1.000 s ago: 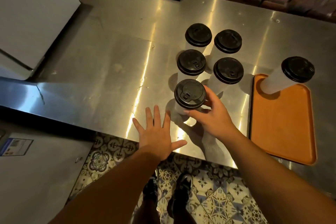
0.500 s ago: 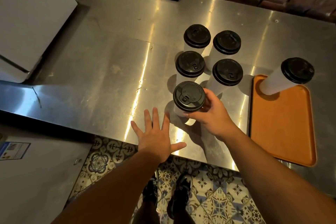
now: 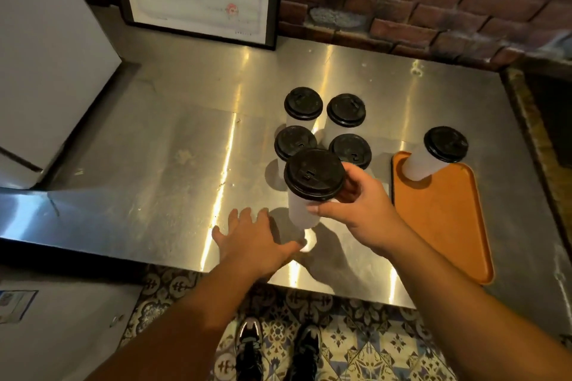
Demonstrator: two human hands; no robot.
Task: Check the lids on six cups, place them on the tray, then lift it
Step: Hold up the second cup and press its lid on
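Nearest, the left hand (image 3: 250,238) lies flat on the worktop (image 3: 154,179) with its fingers straight. It holds nothing and sits just left of the base of the held cup (image 3: 301,213). The right hand (image 3: 362,210) is wrapped round that cup high on its wall, thumb in front, right under the black lid (image 3: 314,175). The cup looks lifted clear of the steel, though its base is blurred and I cannot be sure.

To do this carry well, I judge the grip should be on the wall rather than the lid rim, with the cup held upright. It should travel rightward onto the orange tray (image 3: 448,226), which lies to the right of the hand. It should land beside the tray cup (image 3: 421,164) standing at the far corner, leaving room for four more.

Just beyond the right hand stand four lidded cups (image 3: 303,102), packed together on the worktop. What any cup holds is hidden by black lids and cloudy white walls.
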